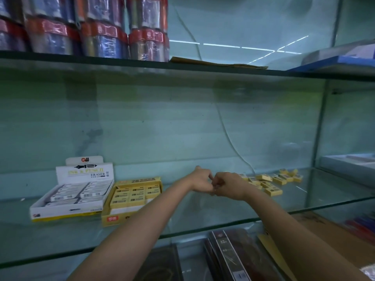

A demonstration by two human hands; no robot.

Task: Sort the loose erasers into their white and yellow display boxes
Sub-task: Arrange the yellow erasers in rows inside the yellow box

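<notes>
On the glass shelf, furthest left, the white display box stands with its header card upright and its rows looking full of white-sleeved erasers, each lying with its long axis running roughly left-to-right and slightly away from the viewer. Just beside it, touching or nearly so, the yellow display box holds a block of yellow erasers laid flat, labels up, long sides running across the box; a pale strip at its near edge suggests a row is unfilled, so this box seems to be the one needing stock. Toward the middle, the left hand and right hand meet above the shelf, fingers curled against each other; whether either grip holds an eraser cannot be told, since nothing shows between them. To the right lies the pile of loose yellow erasers, scattered on the glass and pointing every which way, some flat, some tilted on neighbours, well apart from the boxes. By this evidence the white sort appears finished and the yellow sort is partly done, with a good handful left to carry over.
</notes>
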